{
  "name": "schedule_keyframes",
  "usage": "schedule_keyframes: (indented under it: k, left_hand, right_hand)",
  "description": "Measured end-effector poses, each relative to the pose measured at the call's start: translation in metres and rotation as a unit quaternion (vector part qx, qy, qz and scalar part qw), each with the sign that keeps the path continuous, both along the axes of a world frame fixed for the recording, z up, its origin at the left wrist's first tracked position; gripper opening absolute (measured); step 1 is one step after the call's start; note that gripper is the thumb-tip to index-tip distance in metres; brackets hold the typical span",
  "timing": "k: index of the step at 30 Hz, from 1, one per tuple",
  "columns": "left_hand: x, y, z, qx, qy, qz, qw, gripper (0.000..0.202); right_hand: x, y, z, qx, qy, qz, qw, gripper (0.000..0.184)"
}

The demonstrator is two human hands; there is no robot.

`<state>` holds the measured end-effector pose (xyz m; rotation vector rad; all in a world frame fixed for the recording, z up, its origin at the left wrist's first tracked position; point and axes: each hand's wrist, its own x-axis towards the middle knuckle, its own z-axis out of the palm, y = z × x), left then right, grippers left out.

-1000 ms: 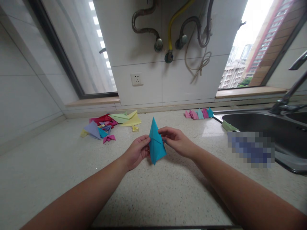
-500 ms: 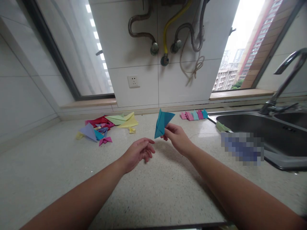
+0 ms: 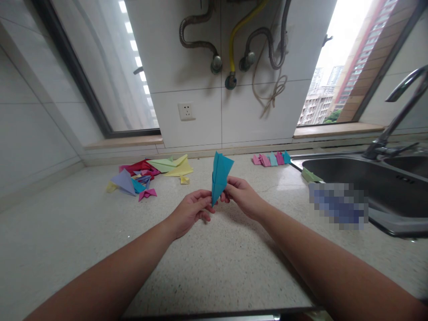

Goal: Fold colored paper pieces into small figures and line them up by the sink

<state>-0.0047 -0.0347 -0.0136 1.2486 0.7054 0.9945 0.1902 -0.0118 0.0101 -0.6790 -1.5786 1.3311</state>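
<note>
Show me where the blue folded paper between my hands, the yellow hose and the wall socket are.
Blue folded paper [image 3: 222, 172]: head view, middle of its broad face.
Yellow hose [image 3: 231, 50]: head view, lower straight stretch.
Wall socket [image 3: 186, 111]: head view, middle of its faceplate.

holds a pointed blue paper fold [image 3: 220, 175] above the speckled tabletop [image 3: 200, 276], with left grip [image 3: 189, 212] at its lower tip and right grip [image 3: 244, 197] at its right edge; has colourful paper pieces [image 3: 143, 179] farther left and a sink [image 3: 344, 173] at right.

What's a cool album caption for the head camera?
Right hand holds folded blue paper, left hand at its lower tip, paper pile beyond.
</note>
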Motion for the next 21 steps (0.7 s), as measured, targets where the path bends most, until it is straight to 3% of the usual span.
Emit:
schedule_keyframes:
  k: [12,21]
  left_hand:
    - [-0.0027,0.0026,-0.0055,-0.013,-0.001,0.016,1.0,0.022]
    - [-0.0026,0.0005,-0.0031,-0.027,0.013,0.026,0.999,0.027]
  right_hand:
    - [0.0006,-0.0008,-0.0001,0.026,-0.035,0.004,0.999,0.013]
    - [0.0029,0.0021,-0.0034,0.015,-0.036,0.005,0.999,0.014]
